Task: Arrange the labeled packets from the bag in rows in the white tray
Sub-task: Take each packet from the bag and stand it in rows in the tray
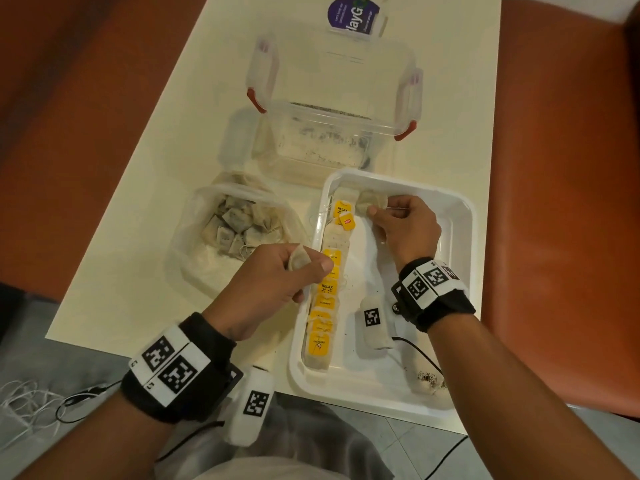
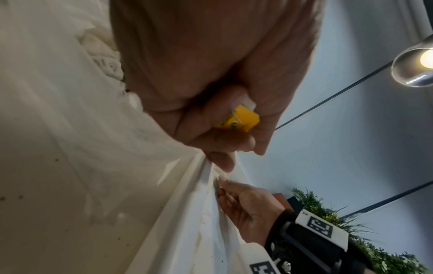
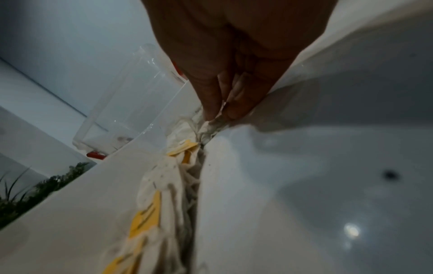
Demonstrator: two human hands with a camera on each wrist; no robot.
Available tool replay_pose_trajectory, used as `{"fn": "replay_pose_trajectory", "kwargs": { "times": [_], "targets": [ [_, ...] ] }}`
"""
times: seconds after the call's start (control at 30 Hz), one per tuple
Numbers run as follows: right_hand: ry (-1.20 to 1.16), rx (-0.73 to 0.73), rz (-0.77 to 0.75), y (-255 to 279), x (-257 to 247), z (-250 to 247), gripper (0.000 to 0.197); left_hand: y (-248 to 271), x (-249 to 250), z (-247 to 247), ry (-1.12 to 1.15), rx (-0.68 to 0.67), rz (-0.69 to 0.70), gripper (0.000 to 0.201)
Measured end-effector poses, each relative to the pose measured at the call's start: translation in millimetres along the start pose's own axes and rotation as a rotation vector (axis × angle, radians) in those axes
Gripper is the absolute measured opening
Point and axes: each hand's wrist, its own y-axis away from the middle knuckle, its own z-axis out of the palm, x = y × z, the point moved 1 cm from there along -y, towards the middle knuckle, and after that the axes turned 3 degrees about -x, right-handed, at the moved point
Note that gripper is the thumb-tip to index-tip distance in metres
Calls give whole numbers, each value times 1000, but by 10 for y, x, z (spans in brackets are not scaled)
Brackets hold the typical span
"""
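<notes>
A white tray point(image 1: 465, 216) lies at the table's near right. One row of tea packets with yellow labels point(image 1: 327, 289) runs along its left wall. My right hand point(image 1: 403, 226) reaches into the tray's far end and pinches a packet point(image 1: 372, 200) beside the top of that row; in the right wrist view my fingertips point(image 3: 212, 109) press it down at the packet point(image 3: 211, 128). My left hand point(image 1: 277, 282) hovers over the tray's left rim, gripping another packet point(image 1: 299, 258), whose yellow label point(image 2: 241, 119) shows inside the fist. A clear bag point(image 1: 194, 251) of packets lies left of the tray.
A clear lidded container point(image 1: 332, 133) with red clips stands behind the tray. A purple-labelled item point(image 1: 353, 13) sits at the table's far end. Loose tea dust point(image 1: 429, 377) lies in the tray's near right corner. Orange seats flank the table.
</notes>
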Motion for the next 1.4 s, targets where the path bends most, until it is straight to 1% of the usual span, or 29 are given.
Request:
{"fn": "replay_pose_trajectory", "kwargs": {
  "times": [0.13,0.3,0.4,0.43,0.5,0.53,0.6,0.67,0.77,0.83,0.9,0.97,1.0,1.07,1.1,1.17,1.23,1.33,1.4],
  "targets": [
    [-53,50,-1,39,-11,7,34,-15,-5,-3,0,-7,-11,16],
    [-44,44,-36,23,-65,51,38,-26,10,2,-22,-12,-16,16],
    [-40,41,-44,35,-59,51,38,-23,36,-3,-23,-14,-31,23],
    [-41,41,-44,43,-52,45,37,-21,49,-6,-6,-24,-45,29],
    [-62,44,-39,80,-46,23,35,-14,87,-15,64,-60,-87,51],
    [-76,42,-43,113,-57,8,33,-15,108,-17,128,-74,-110,61],
    [-74,26,-82,204,-103,-30,27,-33,152,-28,279,-82,-149,74],
    [-65,-40,-145,377,-203,-77,21,-67,200,-26,396,-77,-182,83],
    [-51,-259,-314,725,-386,-141,16,-115,259,10,477,-86,-202,91],
    [9,-375,-438,893,-466,-164,19,-134,284,40,474,-105,-192,97],
    [54,-427,-490,956,-488,-173,25,-154,287,73,450,-139,-179,105],
    [73,-433,-490,998,-514,-186,29,-162,297,104,421,-153,-161,112],
    [76,-429,-489,1025,-538,-192,30,-164,301,121,413,-148,-151,111],
    [90,-419,-482,1061,-563,-189,29,-156,325,168,393,-139,-131,102],
    [96,-410,-467,1066,-568,-185,26,-145,338,197,380,-148,-117,100],
    [72,-386,-425,1055,-570,-186,15,-119,358,244,352,-179,-83,100],
    [54,-356,-401,1039,-561,-197,9,-101,363,274,333,-205,-62,100],
    [46,-310,-390,1025,-523,-214,10,-97,345,308,315,-214,-42,98],
    [-14,-323,-364,1001,-500,-238,11,-116,319,304,303,-192,-32,90]
  ]
}}
